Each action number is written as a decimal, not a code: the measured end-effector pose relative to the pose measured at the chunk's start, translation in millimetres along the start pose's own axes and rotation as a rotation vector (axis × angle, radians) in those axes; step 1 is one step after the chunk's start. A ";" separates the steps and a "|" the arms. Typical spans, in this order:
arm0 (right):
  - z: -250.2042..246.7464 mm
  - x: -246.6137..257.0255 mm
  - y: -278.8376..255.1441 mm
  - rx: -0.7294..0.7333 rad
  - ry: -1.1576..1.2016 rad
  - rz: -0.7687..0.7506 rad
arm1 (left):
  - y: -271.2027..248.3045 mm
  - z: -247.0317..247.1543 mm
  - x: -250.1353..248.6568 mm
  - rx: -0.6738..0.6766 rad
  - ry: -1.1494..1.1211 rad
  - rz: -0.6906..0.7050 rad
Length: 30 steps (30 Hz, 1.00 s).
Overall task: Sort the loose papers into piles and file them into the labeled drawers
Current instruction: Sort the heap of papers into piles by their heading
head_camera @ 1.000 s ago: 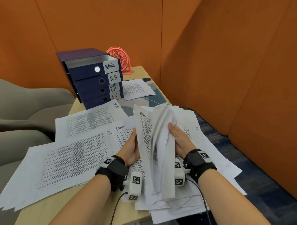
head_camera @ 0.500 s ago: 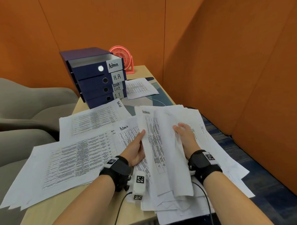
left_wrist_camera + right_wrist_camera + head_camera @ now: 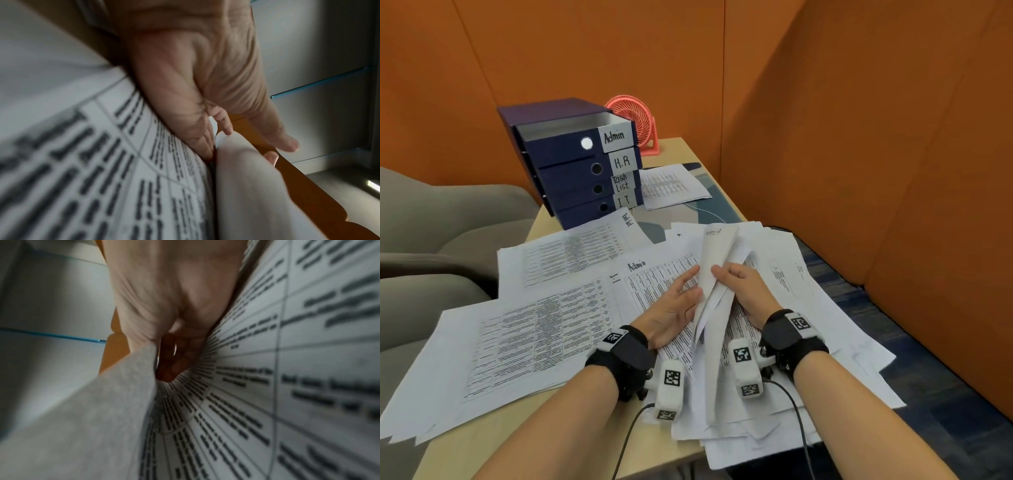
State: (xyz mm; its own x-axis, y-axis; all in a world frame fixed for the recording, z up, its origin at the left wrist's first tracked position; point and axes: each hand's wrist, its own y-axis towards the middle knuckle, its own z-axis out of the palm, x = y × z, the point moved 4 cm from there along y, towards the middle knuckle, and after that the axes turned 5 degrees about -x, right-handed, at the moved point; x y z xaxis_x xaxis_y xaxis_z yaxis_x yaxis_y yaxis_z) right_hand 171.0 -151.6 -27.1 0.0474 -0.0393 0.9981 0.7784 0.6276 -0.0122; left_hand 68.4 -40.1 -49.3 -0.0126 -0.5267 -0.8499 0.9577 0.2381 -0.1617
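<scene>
Hands: left hand (image 3: 674, 305) flat, fingers straight, right hand (image 3: 743, 287) pinching the lifted sheets (image 3: 714, 291), now lowered at frame centre over the loose papers (image 3: 825, 308); sorting continues, Admin drawer (image 3: 571, 137) open

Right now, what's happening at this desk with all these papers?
A person is sorting printed sheets at a desk. Both hands hold a raised bundle of sheets between them: the left hand lies with straight fingers against its side, and the right hand grips it. Piles are spread across the desk, one headed Admin. The stack of labeled drawers stands at the back, its Admin drawer pulled open.
</scene>
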 end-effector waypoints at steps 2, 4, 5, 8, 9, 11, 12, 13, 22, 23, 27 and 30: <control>-4.0 -3.8 0.3 -0.014 0.081 0.049 | -0.5 1.2 -1.5 -0.040 0.010 0.009; -6.0 -5.6 0.6 -0.019 0.178 0.098 | -1.5 -0.2 -1.8 -0.088 -0.026 0.006; -6.7 -6.1 0.8 -0.021 0.209 0.117 | -2.6 -1.6 -2.3 -0.117 -0.045 -0.001; -11.6 -6.5 1.0 -0.077 0.241 0.184 | -5.6 -2.8 -2.8 -0.201 -0.085 -0.030; -14.4 -6.4 0.5 -0.109 0.218 0.211 | -5.6 -3.5 -2.5 -0.233 -0.032 -0.020; -21.3 -9.0 2.2 -0.195 0.176 0.239 | -10.2 -11.8 -9.5 -0.381 0.258 0.093; -23.6 -9.8 4.4 -0.237 0.154 0.243 | -14.2 -20.6 -19.2 -0.547 0.450 0.181; -25.6 -9.7 5.5 -0.266 0.135 0.247 | -21.7 -31.8 -32.0 -0.770 0.610 0.269; -25.9 -8.9 -0.5 -0.319 0.182 0.253 | -34.1 -21.3 -59.0 -0.702 0.745 0.293; -25.0 -8.8 -0.8 -0.308 0.194 0.257 | -31.9 -13.3 -62.3 -0.678 0.904 0.344; -27.8 -7.0 -3.6 -0.320 0.201 0.224 | -33.3 22.2 -73.9 -0.713 1.362 0.685; -33.0 -5.3 -1.9 -0.332 0.190 0.187 | -27.0 42.7 -67.7 -0.568 1.319 0.642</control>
State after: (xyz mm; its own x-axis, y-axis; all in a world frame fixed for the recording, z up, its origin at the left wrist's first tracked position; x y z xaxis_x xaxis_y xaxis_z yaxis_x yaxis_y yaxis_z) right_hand 189.9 -178.2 -34.4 0.2970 -0.1110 0.9484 0.9033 0.3548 -0.2414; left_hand 55.7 -45.8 34.0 -0.1847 0.7624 -0.6202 0.6764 0.5565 0.4825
